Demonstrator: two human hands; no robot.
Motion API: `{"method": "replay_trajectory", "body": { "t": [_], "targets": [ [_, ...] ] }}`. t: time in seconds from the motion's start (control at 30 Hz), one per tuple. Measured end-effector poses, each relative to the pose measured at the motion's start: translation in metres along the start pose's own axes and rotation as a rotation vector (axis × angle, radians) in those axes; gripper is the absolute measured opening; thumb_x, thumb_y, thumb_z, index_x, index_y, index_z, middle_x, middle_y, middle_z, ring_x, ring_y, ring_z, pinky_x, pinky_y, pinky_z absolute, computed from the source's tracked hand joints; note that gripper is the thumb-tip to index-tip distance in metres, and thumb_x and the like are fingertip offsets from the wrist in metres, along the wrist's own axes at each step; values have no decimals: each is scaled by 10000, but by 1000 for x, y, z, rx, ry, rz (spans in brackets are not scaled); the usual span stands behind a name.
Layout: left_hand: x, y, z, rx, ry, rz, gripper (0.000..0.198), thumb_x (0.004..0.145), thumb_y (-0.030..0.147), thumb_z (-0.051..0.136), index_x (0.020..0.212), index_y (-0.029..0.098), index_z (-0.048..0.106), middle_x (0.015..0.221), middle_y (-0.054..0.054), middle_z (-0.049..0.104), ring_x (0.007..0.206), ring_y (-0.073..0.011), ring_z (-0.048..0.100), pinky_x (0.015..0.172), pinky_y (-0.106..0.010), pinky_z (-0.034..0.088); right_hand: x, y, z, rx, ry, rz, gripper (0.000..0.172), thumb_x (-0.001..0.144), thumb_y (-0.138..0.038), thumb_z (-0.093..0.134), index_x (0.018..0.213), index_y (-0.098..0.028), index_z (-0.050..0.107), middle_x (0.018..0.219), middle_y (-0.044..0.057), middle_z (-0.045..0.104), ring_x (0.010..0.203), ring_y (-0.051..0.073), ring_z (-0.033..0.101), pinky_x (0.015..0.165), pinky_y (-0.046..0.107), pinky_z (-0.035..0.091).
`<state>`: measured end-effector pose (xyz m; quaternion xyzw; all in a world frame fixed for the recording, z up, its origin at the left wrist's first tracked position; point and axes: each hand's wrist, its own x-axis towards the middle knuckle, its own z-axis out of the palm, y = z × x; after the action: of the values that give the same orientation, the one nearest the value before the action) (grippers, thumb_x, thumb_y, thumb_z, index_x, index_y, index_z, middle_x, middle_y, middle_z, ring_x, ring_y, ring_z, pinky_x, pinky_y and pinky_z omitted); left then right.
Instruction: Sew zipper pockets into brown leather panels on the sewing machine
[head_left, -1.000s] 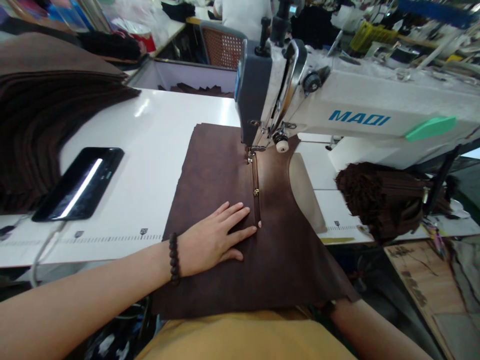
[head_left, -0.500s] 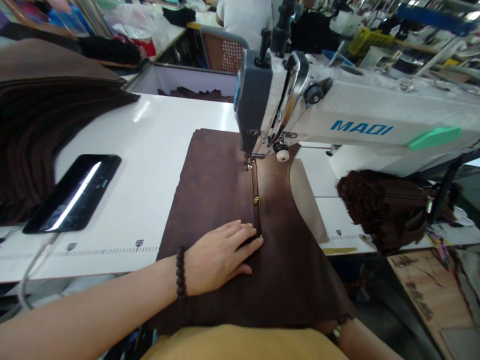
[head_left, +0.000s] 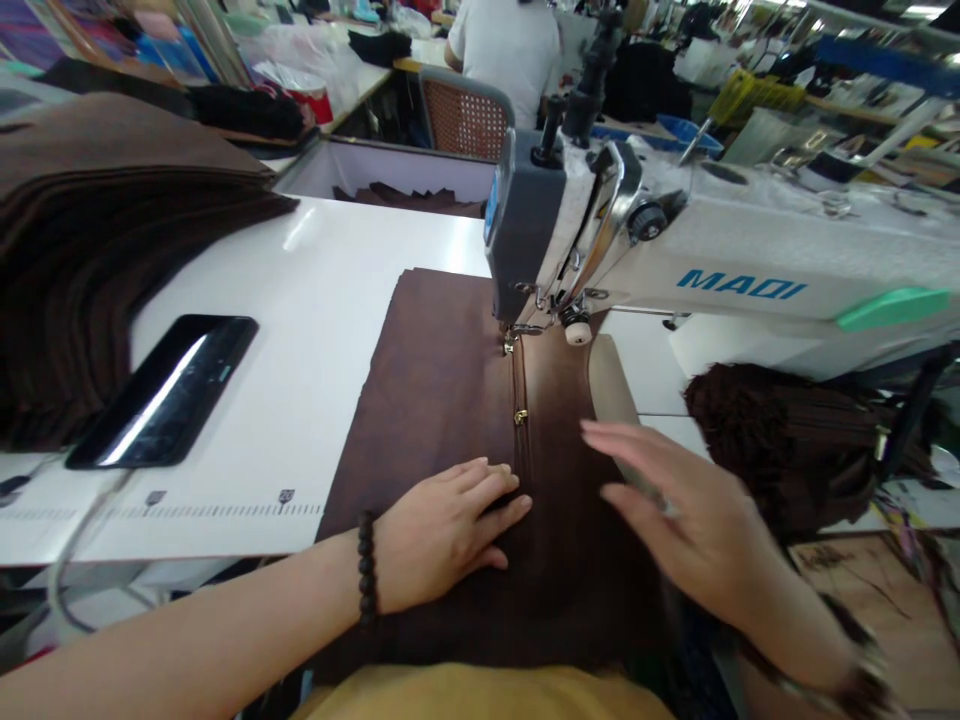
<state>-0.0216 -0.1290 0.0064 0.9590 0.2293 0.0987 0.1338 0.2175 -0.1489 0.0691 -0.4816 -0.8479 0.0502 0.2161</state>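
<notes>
A brown leather piece [head_left: 435, 400] lies on the white sewing table [head_left: 315, 300] under the foot of a white sewing machine [head_left: 720, 270]. A zipper [head_left: 519, 420] with a brass pull runs down its middle from the needle. My left hand [head_left: 442, 525] lies flat on the leather just left of the zipper, fingers stretched out, fingertips at the zipper's edge. My right hand [head_left: 682, 515] hovers over the leather's right side, fingers spread, blurred by motion, holding nothing.
A black phone [head_left: 165, 390] lies at the left of the table. A tall stack of brown leather pieces [head_left: 90, 250] fills the far left. A bundle of brown zippers [head_left: 795, 440] sits at the right under the machine arm. A person in white sits beyond.
My right hand has come up from below the table edge and now hovers over the leather's right side. My left hand has stayed flat beside the zipper.
</notes>
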Motion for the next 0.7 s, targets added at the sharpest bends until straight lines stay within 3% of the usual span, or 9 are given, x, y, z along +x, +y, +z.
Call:
{"method": "replay_trajectory", "body": {
  "t": [0.1, 0.2, 0.57, 0.7],
  "targets": [
    [1, 0, -2, 12, -13, -8, 456, 836, 395, 530, 1219, 154, 474, 1167, -106, 506, 1077, -250, 485, 984, -413, 388, 29, 0, 52, -26, -129, -54, 398, 867, -254, 427, 1242, -124, 460, 1284, 118, 465, 1200, 212, 419, 1007, 407, 381],
    [2, 0, -3, 20, -28, -11, 460, 834, 409, 528, 1214, 155, 477, 1159, -103, 512, 1063, -250, 493, 983, -411, 388, 33, 2, 83, -41, -161, -53, 381, 870, -232, 416, 1230, -130, 483, 1296, 115, 444, 1232, 224, 371, 1040, 454, 321],
    [11, 13, 8, 97, 57, -31, 477, 842, 469, 496, 1205, 161, 470, 1166, -79, 516, 1113, -211, 452, 1001, -351, 338, 26, 18, 76, -94, -175, -134, 376, 881, -242, 397, 1234, -146, 482, 1240, 130, 474, 1215, 224, 380, 1017, 484, 327],
    [12, 11, 7, 100, 37, -46, 453, 856, 467, 474, 1205, 178, 471, 1164, -66, 518, 1111, -198, 456, 1002, -338, 328, 27, 17, 77, -105, -171, -132, 376, 882, -240, 397, 1237, -148, 479, 1247, 125, 470, 1221, 223, 372, 1021, 475, 322]
  ]
}}
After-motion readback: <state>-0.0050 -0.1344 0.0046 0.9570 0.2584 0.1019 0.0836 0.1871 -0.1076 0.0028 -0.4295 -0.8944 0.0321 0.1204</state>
